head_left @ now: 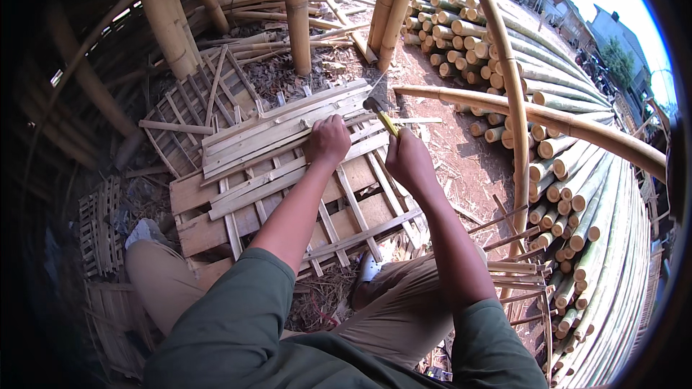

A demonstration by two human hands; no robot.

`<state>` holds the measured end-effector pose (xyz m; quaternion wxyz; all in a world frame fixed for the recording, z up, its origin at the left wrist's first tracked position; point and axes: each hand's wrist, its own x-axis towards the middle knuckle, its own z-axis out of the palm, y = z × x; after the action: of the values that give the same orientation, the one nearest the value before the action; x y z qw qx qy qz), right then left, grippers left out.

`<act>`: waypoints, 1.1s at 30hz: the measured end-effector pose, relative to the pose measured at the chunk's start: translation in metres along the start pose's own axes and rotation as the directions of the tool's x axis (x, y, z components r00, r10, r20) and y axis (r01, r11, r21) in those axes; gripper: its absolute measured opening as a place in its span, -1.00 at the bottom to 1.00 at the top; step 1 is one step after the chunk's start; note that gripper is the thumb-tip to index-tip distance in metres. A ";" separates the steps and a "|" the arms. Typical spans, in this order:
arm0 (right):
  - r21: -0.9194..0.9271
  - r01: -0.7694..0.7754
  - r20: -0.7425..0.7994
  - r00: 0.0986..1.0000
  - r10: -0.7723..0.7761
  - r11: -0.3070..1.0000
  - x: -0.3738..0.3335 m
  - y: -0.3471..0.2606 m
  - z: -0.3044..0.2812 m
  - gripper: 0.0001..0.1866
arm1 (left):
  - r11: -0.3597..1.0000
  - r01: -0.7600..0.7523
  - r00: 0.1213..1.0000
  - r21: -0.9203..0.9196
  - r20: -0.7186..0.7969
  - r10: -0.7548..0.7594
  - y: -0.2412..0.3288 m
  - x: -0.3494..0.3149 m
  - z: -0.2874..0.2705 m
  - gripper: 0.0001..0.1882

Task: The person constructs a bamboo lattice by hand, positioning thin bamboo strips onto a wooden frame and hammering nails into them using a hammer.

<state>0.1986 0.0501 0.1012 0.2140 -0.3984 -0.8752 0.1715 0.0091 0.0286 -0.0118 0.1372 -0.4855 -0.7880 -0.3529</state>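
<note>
My right hand (409, 160) is wrapped round the yellow handle of a hammer (390, 124). Its dark head is up and to the left of that hand, over the right end of the slats. My left hand (329, 138) is closed and rests on the bamboo slats, its fingertips hidden; whatever it pinches cannot be made out. Under both hands is a frame of pale bamboo slats (277, 132), with several lying side by side across crosswise strips (351, 198). The frame lies on a low wooden board (198, 234) in front of my knees.
Another slatted bamboo panel (184, 112) lies beyond on the left. Upright bamboo posts (296, 14) stand past the work. A bamboo pole (540, 112) slants across on the right, before a large stack of cut bamboo (577, 209). Shavings litter the ground.
</note>
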 end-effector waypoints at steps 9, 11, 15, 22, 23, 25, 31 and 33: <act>-0.128 -0.002 0.143 0.989 0.020 0.992 0.005 0.014 0.029 -0.87 | 0.994 -0.080 0.934 0.075 -0.343 0.101 0.004 0.002 -0.012 -0.83; -0.133 -0.071 0.154 0.984 0.092 0.989 -0.004 0.043 0.056 -0.78 | 0.991 -0.083 0.910 0.102 -0.397 0.117 0.000 0.002 -0.003 -0.88; -0.144 -0.030 0.150 0.987 0.051 0.989 0.016 0.025 0.021 -0.71 | 0.993 0.112 0.955 0.023 -0.280 -0.101 -0.014 -0.001 0.001 -0.89; 0.042 0.081 -0.164 0.984 -0.073 0.996 0.016 -0.013 -0.024 -0.76 | 0.983 0.153 0.979 0.102 -0.154 -0.136 -0.008 -0.001 -0.006 -0.83; 0.059 0.099 -0.192 0.978 -0.086 0.993 0.013 -0.013 -0.022 -0.77 | 0.981 0.162 0.977 0.104 -0.155 -0.145 -0.007 0.000 -0.004 -0.83; 0.006 0.041 -0.142 0.989 -0.040 0.999 0.012 -0.002 -0.004 -0.74 | 0.981 0.162 0.980 0.110 -0.134 -0.147 -0.006 -0.002 -0.002 -0.83; -0.096 -0.079 0.153 0.984 0.093 0.992 -0.015 0.029 0.025 -0.68 | 0.980 0.152 0.986 0.129 -0.083 -0.142 -0.006 -0.005 -0.005 -0.80; -0.138 -0.067 0.257 0.961 0.101 0.988 -0.023 0.037 0.031 -0.69 | 0.979 0.157 0.986 0.129 -0.069 -0.149 0.000 -0.002 -0.004 -0.79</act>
<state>0.2192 0.0512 0.0521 0.0623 -0.4217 -0.8874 0.1756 0.0094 0.0243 -0.0102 0.1651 -0.4023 -0.8406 -0.3230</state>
